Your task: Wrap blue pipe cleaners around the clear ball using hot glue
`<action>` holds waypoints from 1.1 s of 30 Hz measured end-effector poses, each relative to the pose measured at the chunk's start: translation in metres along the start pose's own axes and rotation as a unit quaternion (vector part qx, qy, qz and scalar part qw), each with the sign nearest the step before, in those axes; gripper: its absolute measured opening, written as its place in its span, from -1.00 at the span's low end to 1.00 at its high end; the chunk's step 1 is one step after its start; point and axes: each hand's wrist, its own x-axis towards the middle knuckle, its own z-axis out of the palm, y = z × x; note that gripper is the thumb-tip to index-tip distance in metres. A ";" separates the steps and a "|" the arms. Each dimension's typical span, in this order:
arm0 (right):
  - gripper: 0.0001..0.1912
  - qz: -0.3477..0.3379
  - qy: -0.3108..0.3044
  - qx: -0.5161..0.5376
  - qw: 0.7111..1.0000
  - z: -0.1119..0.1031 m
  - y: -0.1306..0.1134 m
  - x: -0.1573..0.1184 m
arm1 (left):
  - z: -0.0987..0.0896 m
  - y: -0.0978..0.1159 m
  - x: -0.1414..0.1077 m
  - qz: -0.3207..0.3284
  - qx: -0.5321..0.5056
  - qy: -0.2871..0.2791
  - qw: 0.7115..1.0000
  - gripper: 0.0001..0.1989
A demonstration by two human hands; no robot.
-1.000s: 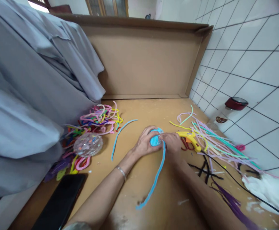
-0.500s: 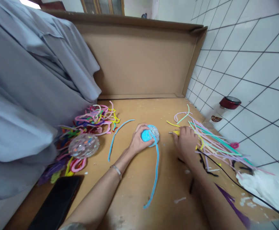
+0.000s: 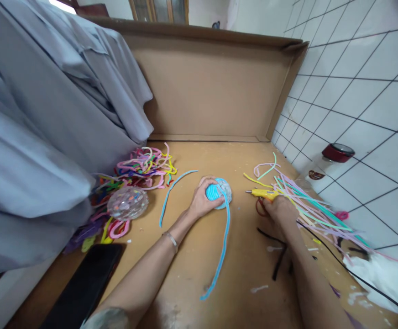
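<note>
My left hand (image 3: 203,197) is closed around a clear, faceted round piece (image 3: 227,186) partly covered with coils of blue pipe cleaner (image 3: 213,192). A loose blue tail (image 3: 225,242) hangs from it and curves over the table toward me. To the right, my right hand (image 3: 281,211) grips a yellow glue gun (image 3: 264,193) by its handle, the metal nozzle pointing left at the round piece, apart from it. Beside the gun's handle shows a reddish loop (image 3: 261,208), perhaps a scissors handle. A separate blue pipe cleaner (image 3: 171,191) lies left of my left hand.
Tangled coloured pipe cleaners (image 3: 140,167) and a second clear faceted piece (image 3: 128,203) sit at left, above a black phone (image 3: 86,283). Straight pipe cleaners (image 3: 308,196), a red-lidded jar (image 3: 332,160) and white tissue (image 3: 377,274) are at right. A black cord (image 3: 339,262) trails rightward.
My right hand has shifted back toward me and now holds the glue gun by its handle, with more of its yellow body showing. My left hand keeps its hold; the view has shifted slightly.
</note>
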 end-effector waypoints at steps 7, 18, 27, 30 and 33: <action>-0.53 0.024 0.084 0.128 0.988 -0.012 0.005 0.003 | 0.000 0.003 0.002 -0.015 0.004 -0.004 1.000 -0.53; -0.64 -0.130 0.247 0.222 0.934 -0.007 -0.019 -0.016 | 0.001 0.006 0.003 0.001 0.002 -0.008 1.000 -0.52; -0.65 -0.195 0.254 0.269 0.908 0.001 -0.031 -0.029 | 0.002 0.010 0.002 0.018 -0.002 -0.016 1.000 -0.52; -0.67 -0.205 0.257 0.278 0.903 0.002 -0.034 -0.031 | 0.002 0.010 0.002 0.020 -0.002 -0.022 1.000 -0.52; -0.69 -0.208 0.260 0.282 0.900 0.002 -0.035 -0.031 | 0.002 0.010 0.001 0.018 0.002 -0.027 0.999 -0.50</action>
